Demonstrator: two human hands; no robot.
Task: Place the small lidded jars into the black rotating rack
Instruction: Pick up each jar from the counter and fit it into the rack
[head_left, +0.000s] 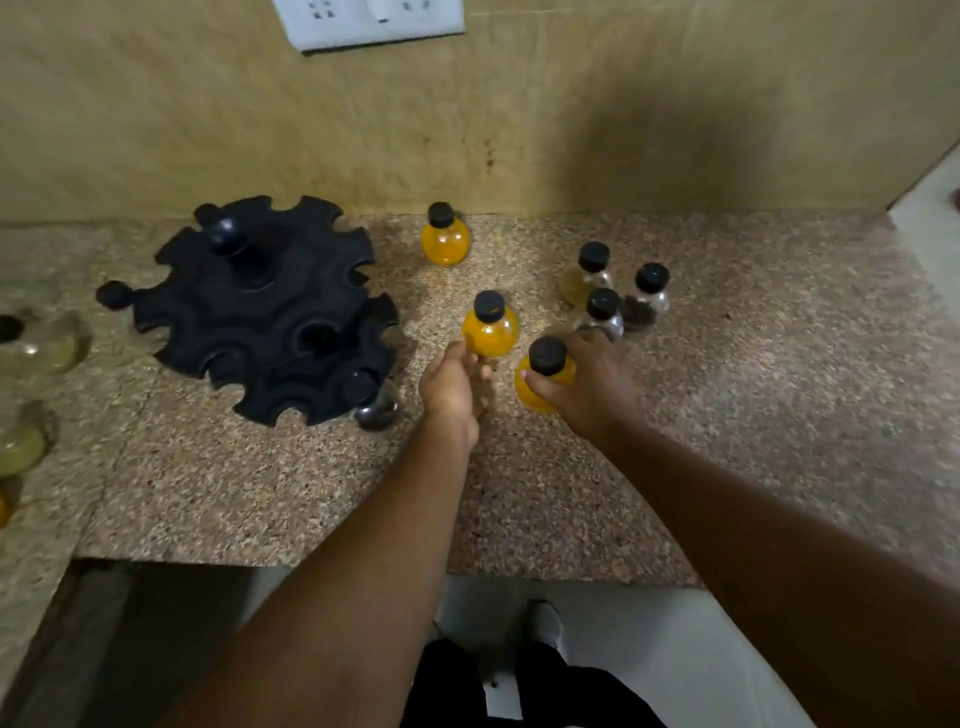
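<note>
Right hand (592, 384) closed around near yellow jar (545, 382), lifted or resting: cannot tell. Left hand (452, 387) cupping second yellow jar (490, 330) from below. Rack (260, 306) left of both grips on counter (727, 415). Four more jars beyond.

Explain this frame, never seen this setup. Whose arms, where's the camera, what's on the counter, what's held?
There is no robot: a person wears one wide-angle camera on the head, looking down at their own bare arms. On the granite counter stands a black rotating rack with a few jars already slotted in. Loose black-lidded jars stand to its right: one yellow jar at the back and three clear or dark ones. The left hand touches a yellow jar; whether it grips it is unclear. The right hand holds another yellow jar.
</note>
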